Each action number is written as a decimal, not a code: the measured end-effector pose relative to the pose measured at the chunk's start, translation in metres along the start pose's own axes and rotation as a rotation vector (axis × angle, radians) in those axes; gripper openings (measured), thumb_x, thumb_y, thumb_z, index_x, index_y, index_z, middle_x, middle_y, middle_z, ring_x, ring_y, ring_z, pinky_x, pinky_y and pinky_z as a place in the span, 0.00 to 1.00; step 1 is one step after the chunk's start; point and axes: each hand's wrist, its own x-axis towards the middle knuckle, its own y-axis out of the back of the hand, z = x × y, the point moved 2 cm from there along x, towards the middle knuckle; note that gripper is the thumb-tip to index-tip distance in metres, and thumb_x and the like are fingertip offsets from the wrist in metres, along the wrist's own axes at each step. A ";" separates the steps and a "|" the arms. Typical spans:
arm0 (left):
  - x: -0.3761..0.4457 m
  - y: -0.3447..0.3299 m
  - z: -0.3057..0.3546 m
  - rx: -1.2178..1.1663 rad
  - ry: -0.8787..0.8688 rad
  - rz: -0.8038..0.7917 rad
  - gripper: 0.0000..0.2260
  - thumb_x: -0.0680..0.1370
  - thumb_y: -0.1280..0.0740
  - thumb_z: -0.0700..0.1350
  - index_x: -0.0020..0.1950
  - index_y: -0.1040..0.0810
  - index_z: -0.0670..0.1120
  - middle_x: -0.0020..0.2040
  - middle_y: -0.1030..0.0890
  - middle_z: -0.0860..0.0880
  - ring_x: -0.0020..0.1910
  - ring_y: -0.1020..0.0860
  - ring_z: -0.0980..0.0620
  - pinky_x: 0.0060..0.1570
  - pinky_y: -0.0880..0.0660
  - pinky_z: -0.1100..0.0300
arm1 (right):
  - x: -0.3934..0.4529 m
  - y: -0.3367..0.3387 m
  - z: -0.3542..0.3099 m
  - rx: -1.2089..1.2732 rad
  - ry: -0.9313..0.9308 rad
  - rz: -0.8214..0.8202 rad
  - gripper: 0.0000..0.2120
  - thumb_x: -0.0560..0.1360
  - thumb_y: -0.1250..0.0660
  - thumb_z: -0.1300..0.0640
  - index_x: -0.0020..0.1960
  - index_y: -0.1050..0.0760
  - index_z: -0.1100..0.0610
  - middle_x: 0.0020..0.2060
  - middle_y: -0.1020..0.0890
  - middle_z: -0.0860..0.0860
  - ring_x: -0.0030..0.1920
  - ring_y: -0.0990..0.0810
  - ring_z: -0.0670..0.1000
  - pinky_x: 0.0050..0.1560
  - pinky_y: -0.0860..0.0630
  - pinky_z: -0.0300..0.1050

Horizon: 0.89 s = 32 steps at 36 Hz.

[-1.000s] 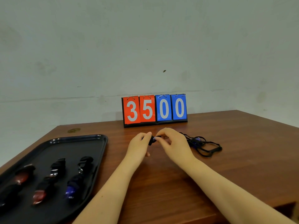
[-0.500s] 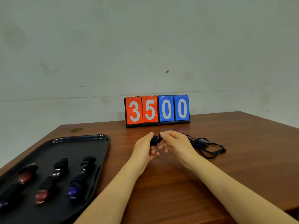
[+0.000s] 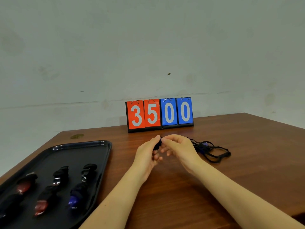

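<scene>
My left hand [image 3: 146,154] and my right hand [image 3: 179,148] meet over the middle of the wooden table [image 3: 247,162]. Between them they pinch a small black bundle [image 3: 157,144], mostly hidden by the fingers. A black cord runs from under my right hand to a loose tangle of cord with a blue piece [image 3: 212,150] lying on the table to the right. On the black tray [image 3: 79,151] at the left lie three wound black bundles: two with red ends [image 3: 24,184] [image 3: 49,194] and one with a blue end [image 3: 80,187].
A flip scoreboard [image 3: 160,114] reading 3500 stands at the back of the table against the pale wall. A small gold sticker [image 3: 77,136] sits near the table's far left corner. The table's right front edge drops off at the lower right.
Both hands have stayed at the same spot, working the small black bundle between their fingers; my fingers have curled further round it. The tangle of cord on the right lies about as before.
</scene>
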 end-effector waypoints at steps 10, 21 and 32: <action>0.001 0.000 -0.002 0.193 -0.054 0.026 0.09 0.78 0.33 0.51 0.50 0.20 0.45 0.29 0.24 0.53 0.26 0.31 0.56 0.32 0.29 0.61 | 0.001 0.001 0.001 -0.302 0.073 0.062 0.06 0.75 0.34 0.64 0.45 0.22 0.53 0.35 0.17 0.52 0.34 0.19 0.46 0.34 0.24 0.37; -0.006 0.003 0.008 0.074 -0.007 -0.085 0.18 0.77 0.34 0.54 0.57 0.23 0.41 0.24 0.37 0.52 0.22 0.39 0.56 0.22 0.39 0.64 | -0.001 0.001 -0.010 -0.168 0.145 -0.048 0.09 0.78 0.37 0.65 0.47 0.22 0.55 0.32 0.19 0.49 0.31 0.23 0.42 0.33 0.27 0.33; -0.004 0.001 0.003 0.184 -0.048 0.041 0.15 0.77 0.34 0.53 0.54 0.24 0.42 0.21 0.33 0.53 0.23 0.37 0.55 0.27 0.36 0.62 | 0.000 0.001 -0.006 -0.229 0.047 -0.086 0.07 0.77 0.37 0.63 0.46 0.23 0.54 0.30 0.22 0.50 0.26 0.27 0.41 0.32 0.29 0.36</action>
